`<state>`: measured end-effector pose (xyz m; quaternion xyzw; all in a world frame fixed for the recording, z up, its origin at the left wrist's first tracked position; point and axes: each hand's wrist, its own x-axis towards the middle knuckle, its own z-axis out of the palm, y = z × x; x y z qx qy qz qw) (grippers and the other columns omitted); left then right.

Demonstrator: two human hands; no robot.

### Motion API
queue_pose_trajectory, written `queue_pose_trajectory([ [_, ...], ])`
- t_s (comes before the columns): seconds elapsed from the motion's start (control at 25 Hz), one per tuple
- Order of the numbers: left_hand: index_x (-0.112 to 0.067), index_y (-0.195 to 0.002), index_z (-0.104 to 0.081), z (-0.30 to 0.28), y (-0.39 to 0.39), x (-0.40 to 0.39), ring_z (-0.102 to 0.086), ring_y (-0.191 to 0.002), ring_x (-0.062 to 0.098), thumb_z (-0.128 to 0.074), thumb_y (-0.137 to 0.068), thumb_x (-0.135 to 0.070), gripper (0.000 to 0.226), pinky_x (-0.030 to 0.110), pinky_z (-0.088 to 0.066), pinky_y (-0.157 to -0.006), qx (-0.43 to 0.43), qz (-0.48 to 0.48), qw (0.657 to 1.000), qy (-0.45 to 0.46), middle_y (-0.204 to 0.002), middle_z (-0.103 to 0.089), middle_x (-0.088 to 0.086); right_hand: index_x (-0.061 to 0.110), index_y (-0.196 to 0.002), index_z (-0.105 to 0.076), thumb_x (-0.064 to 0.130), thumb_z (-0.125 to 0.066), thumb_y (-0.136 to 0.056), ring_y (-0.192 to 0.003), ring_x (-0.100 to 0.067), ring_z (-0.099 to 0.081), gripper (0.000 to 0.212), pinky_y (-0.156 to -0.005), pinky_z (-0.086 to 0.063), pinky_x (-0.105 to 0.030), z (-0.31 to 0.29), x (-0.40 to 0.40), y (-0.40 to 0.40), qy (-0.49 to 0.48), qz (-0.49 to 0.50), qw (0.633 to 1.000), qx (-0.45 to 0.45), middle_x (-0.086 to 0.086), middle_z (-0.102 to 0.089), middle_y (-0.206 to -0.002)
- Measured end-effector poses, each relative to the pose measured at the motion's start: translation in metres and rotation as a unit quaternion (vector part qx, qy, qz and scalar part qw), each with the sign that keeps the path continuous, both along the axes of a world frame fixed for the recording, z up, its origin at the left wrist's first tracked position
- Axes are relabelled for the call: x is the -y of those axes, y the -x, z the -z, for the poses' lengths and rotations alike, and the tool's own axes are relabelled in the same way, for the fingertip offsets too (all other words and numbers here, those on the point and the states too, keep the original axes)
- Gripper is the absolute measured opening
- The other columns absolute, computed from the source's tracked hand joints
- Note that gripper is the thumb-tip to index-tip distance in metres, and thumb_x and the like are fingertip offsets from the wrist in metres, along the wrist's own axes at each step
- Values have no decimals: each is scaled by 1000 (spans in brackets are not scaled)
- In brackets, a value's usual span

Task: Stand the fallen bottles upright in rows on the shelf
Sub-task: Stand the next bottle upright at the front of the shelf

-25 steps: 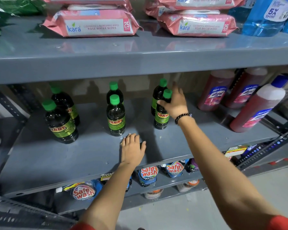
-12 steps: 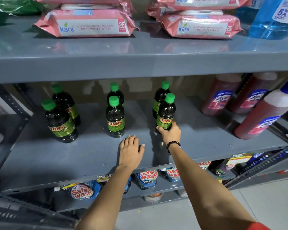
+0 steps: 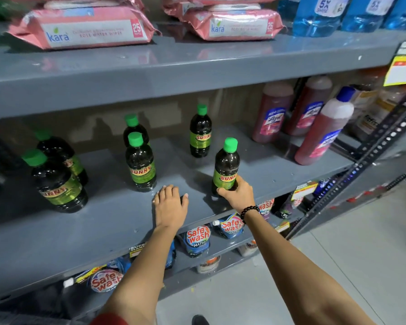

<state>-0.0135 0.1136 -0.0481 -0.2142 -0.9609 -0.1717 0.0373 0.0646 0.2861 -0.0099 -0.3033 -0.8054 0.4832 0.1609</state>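
Several dark bottles with green caps and green "SUNNY" labels stand upright on the grey middle shelf (image 3: 103,221). My right hand (image 3: 238,193) grips the base of the front right bottle (image 3: 226,165), which stands near the shelf's front edge. Behind it stands a lone bottle (image 3: 200,132). A middle pair has its front bottle (image 3: 140,163) ahead of a back one (image 3: 134,129). A left pair, front (image 3: 55,181) and back (image 3: 59,151), stands further left. My left hand (image 3: 170,204) lies flat, palm down, on the shelf between the middle and right bottles, holding nothing.
Tall red-liquid bottles (image 3: 321,127) lean at the right end of the same shelf. Pink wipe packs (image 3: 85,29) and blue bottles (image 3: 319,17) sit on the shelf above. Detergent pouches (image 3: 197,238) fill the shelf below. A perforated metal upright (image 3: 370,156) bounds the right side.
My right hand slid down from the front right bottle's neck to its base and drew the bottle forward, away from the one behind. My left hand stayed flat on the shelf.
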Motion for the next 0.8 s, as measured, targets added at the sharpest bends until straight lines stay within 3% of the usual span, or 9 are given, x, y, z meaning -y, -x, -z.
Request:
queue_pose_trajectory([
  [0.28,-3,-119,-49,-1,1,1,-41,-129,34,-44,-93,-33,40,48,-31,-108,6,-2,1000,-9,-131,-53,18,12,-110,-58,10,-74,-71,-87,-19,-58,42,-77,-41,-25,-1,1,-10,4,-10,1000,10,-2,-64,-95],
  [0.4,-4,-120,-49,-5,0,10,-40,-129,32,-43,-93,-33,41,46,-31,-108,5,-1,1000,-27,-131,-53,17,15,-116,-52,7,-74,-70,-92,-17,-55,52,-80,-41,-27,2,16,-16,12,-9,999,-36,0,-59,-99],
  [0.6,-3,-118,-53,-6,-8,55,-45,-126,32,-48,-92,-30,38,46,-33,-107,-21,16,999,-36,-127,-58,17,3,-102,-52,24,-72,-74,-96,-30,-49,40,-82,-41,-40,3,54,-21,-177,169,966,-77,-16,-54,-98],
  [0.68,-2,-116,-55,-5,-10,81,-48,-124,34,-52,-90,-28,36,48,-36,-106,-32,1,999,-41,-124,-61,19,2,-95,-50,20,-70,-77,-88,-31,-49,32,-77,-43,-43,-3,77,-15,-179,156,965,-112,-16,-53,-92],
  [0.8,-1,-114,-56,-1,-10,119,-50,-122,36,-55,-89,-26,36,50,-38,-104,-34,-34,998,-35,-121,-62,21,1,-101,-52,15,-68,-79,-89,-26,-50,31,-80,-45,-42,-9,117,0,-155,69,976,-138,-15,-55,-96],
])
